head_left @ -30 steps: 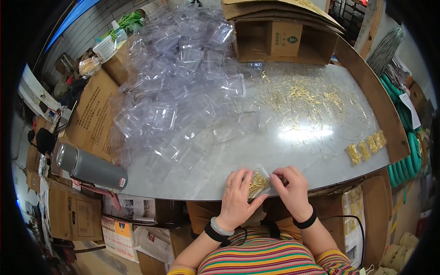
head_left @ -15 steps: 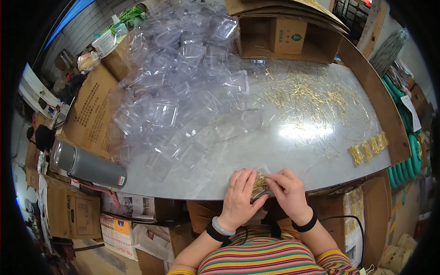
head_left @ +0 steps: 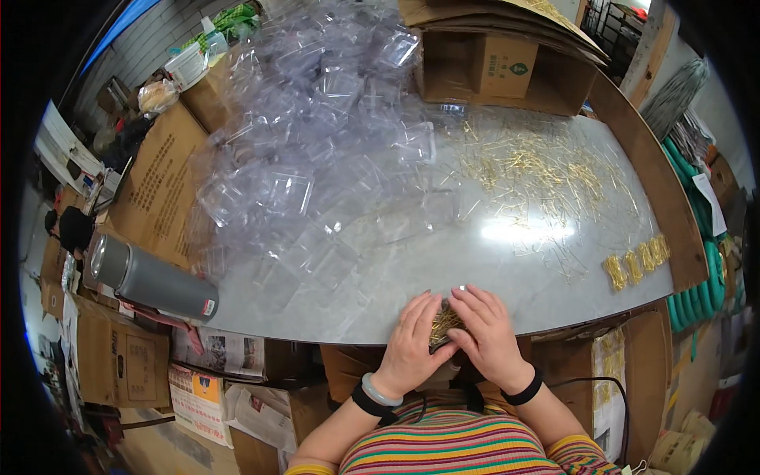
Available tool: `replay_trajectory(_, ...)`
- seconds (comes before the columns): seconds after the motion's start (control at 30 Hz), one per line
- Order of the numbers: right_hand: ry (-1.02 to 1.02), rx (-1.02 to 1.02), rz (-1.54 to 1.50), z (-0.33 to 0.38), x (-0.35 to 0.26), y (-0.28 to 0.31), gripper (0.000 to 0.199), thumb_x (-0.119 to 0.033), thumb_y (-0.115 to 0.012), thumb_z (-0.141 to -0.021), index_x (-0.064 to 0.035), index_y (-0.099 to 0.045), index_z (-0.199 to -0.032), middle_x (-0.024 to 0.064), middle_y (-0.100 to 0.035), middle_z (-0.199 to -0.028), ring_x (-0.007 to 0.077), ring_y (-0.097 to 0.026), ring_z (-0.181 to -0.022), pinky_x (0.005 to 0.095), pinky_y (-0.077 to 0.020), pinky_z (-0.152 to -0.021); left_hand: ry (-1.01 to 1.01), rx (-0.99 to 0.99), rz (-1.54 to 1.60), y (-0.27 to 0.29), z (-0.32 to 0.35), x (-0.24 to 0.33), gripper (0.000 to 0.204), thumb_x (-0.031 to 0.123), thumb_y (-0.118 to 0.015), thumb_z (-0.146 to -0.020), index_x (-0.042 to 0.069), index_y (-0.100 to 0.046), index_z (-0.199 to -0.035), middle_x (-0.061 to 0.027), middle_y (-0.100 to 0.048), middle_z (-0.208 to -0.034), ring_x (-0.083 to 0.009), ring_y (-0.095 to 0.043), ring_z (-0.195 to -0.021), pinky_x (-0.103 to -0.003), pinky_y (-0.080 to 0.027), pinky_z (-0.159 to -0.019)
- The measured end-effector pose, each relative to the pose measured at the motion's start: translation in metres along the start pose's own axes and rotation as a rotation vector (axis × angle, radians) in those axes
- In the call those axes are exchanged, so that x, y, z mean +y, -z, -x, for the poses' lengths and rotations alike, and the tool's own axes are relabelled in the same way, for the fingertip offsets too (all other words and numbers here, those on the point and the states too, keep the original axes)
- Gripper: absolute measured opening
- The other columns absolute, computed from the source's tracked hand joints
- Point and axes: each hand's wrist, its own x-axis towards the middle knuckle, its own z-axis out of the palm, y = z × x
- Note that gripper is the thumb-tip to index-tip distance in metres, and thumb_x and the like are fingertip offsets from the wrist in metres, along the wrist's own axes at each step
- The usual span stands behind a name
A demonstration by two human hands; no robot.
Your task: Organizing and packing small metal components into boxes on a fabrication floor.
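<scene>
I look down and see my two hands pressed together at the near edge of the grey desk [head_left: 412, 237]. My left hand [head_left: 413, 334] and my right hand [head_left: 484, 332] both wrap around a small clear box [head_left: 445, 326] full of thin gold pins. The box sits right between my palms, so both hands are clamped on it. My fingers lie flat over its top and sides, and only a bit of gold shows in the gap between them. The box is just at the desk's front rim, close to my striped shirt [head_left: 467, 443].

Farther back on the desk is a big heap of empty clear boxes [head_left: 317, 134]. It fills the left and middle part of the desk. To the right of the heap, loose gold pins [head_left: 546, 166] lie spread out in a wide patch. Near the right edge, well apart from my hands, a few small bundles of gold pins [head_left: 637, 261] stand in a short row.

A grey flask [head_left: 150, 277] lies on its side at the left edge of the desk. An open brown cardboard box [head_left: 499, 67] stands at the far side, behind the loose pins. More cardboard boxes [head_left: 158, 182] are stacked to the left of the desk.
</scene>
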Motion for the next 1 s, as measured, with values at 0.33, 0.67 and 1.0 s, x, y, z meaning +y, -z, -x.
replay_trajectory(0.33,-0.111,-0.058,-0.013,0.002,0.005,0.0,0.052,-0.008,-0.074,-0.079,-0.0075,-0.058,-0.128,0.0172,-0.054,-0.129,0.0372,-0.052,-0.115,0.0446,-0.0455,-0.096,0.012,-0.131,0.133,0.017,-0.004,-0.002,0.087,0.021,-0.084,-0.073,-0.003,-0.039,-0.143,-0.0225,-0.048,-0.139,-0.0369,-0.046,-0.132,-0.043,-0.04,-0.109)
replay_trajectory(0.67,0.041,-0.182,0.1,0.016,-0.003,-0.005,0.057,-0.017,-0.077,-0.076,-0.0033,-0.057,-0.128,0.0175,-0.049,-0.138,0.0403,-0.047,-0.125,0.0488,-0.0415,-0.105,0.227,-0.179,0.776,0.023,-0.001,-0.014,0.098,0.04,-0.065,-0.09,-0.002,-0.006,-0.155,-0.0221,-0.024,-0.155,-0.0324,-0.026,-0.146,-0.046,-0.021,-0.12)
replay_trajectory(1.0,-0.035,-0.133,0.267,0.016,-0.004,-0.006,0.056,-0.009,-0.072,-0.078,-0.0051,-0.055,-0.132,0.0143,-0.049,-0.14,0.0406,-0.043,-0.128,0.0538,-0.0337,-0.11,-0.047,-0.161,0.027,0.026,-0.007,-0.003,0.055,0.019,-0.055,-0.096,-0.005,-0.039,-0.144,-0.0211,-0.037,-0.15,-0.0403,-0.029,-0.143,-0.049,-0.026,-0.116)
